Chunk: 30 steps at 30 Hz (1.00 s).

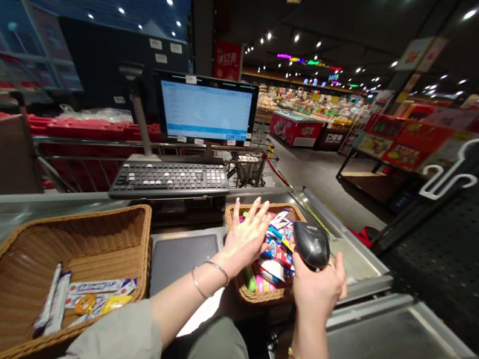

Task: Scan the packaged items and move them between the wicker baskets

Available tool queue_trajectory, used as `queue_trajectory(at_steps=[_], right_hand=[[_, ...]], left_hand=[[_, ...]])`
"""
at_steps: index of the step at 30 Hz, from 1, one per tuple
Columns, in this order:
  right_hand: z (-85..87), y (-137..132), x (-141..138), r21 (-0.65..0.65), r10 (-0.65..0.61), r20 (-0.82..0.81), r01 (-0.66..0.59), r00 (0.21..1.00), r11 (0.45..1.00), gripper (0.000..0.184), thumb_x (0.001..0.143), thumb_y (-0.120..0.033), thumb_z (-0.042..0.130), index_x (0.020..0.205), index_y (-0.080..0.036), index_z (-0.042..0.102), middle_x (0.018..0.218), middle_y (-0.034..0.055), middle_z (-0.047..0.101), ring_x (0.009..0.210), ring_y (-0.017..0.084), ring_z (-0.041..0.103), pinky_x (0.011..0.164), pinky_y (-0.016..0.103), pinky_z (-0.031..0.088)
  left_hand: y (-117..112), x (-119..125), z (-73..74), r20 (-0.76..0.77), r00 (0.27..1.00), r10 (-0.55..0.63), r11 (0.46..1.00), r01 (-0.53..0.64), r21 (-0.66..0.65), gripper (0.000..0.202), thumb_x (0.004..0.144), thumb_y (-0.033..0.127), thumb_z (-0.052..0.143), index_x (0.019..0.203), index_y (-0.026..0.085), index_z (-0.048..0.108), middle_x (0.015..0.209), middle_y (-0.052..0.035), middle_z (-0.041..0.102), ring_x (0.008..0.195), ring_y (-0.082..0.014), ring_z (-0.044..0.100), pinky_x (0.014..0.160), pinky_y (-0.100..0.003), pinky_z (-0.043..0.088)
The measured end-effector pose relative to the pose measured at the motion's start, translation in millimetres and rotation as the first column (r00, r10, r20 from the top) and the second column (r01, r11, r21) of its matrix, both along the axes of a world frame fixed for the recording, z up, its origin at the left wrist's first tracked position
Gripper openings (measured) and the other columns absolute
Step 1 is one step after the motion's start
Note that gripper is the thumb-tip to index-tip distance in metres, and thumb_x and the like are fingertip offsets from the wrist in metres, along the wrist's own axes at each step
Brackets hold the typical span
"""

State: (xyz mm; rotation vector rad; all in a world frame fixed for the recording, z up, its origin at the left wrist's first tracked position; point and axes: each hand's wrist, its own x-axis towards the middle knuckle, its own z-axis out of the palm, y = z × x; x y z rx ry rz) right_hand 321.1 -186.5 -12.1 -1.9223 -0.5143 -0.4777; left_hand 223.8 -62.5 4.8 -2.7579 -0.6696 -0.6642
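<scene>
My right hand (318, 284) is closed around a black handheld barcode scanner (311, 243), its head pointing at a small wicker basket (263, 297) full of colourful packaged goods (278, 250). My left hand (246, 236) reaches into that basket with fingers stretched out and spread, resting on the packets and holding nothing. A larger wicker basket (27, 242) sits to the left with a few packets and tubes (82, 294) lying on its floor.
A keyboard (170, 177) and a lit monitor (205, 109) stand behind the baskets on the steel checkout counter (377, 343). A dark scan plate (181, 255) lies between the baskets. Red shopping baskets (91, 130) and store shelves (411, 141) fill the background.
</scene>
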Motion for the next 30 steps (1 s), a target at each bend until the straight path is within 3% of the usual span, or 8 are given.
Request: queue_trajectory(at_steps=[9, 16, 23, 30], right_hand=[[14.7, 35.7, -58.3, -0.076, 0.268, 0.053, -0.264, 0.962, 0.962, 0.055, 0.071, -0.051, 0.067, 0.113, -0.015, 0.070, 0.137, 0.0219, 0.056, 0.133, 0.038, 0.044, 0.111, 0.058, 0.026], [9.6, 71.7, -112.3, -0.224, 0.515, 0.157, -0.478, 0.842, 0.849, 0.048, 0.074, -0.045, 0.065, 0.114, -0.018, 0.069, 0.124, 0.0158, 0.066, 0.137, 0.035, 0.039, 0.112, 0.060, 0.023], [-1.4, 93.7, -150.2, -0.283, 0.670, 0.108, -0.623, 0.735, 0.729, 0.041, 0.073, -0.044, 0.064, 0.107, -0.021, 0.070, 0.129, 0.0109, 0.066, 0.142, 0.034, 0.035, 0.114, 0.060, 0.018], [-6.3, 111.3, -171.8, -0.290, 0.715, 0.025, -0.680, 0.698, 0.674, 0.034, 0.071, -0.044, 0.064, 0.098, -0.023, 0.071, 0.131, 0.0083, 0.065, 0.142, 0.032, 0.035, 0.115, 0.061, 0.014]], left_hand=[[23.1, -106.9, 6.8, 0.052, 0.991, 0.120, 0.992, -0.122, 0.043, 0.061, 0.090, 0.049, 0.060, 0.141, 0.019, 0.049, 0.161, -0.0137, 0.027, 0.152, -0.0322, 0.015, 0.117, -0.072, -0.002], [44.9, -196.6, 1.6, 0.062, 0.950, 0.306, 0.951, -0.308, 0.019, 0.058, 0.089, 0.046, 0.063, 0.139, 0.020, 0.052, 0.159, -0.0160, 0.032, 0.150, -0.0356, 0.021, 0.116, -0.073, 0.001], [62.5, -270.8, -11.3, -0.004, 0.893, 0.451, 0.893, -0.451, 0.001, 0.051, 0.090, 0.041, 0.062, 0.136, 0.021, 0.054, 0.160, -0.0143, 0.031, 0.151, -0.0342, 0.020, 0.115, -0.074, 0.002], [78.8, -317.8, -33.3, -0.132, 0.871, 0.473, 0.875, -0.482, -0.043, 0.048, 0.088, 0.035, 0.066, 0.133, 0.022, 0.056, 0.159, -0.0140, 0.034, 0.150, -0.0352, 0.023, 0.114, -0.075, 0.004]])
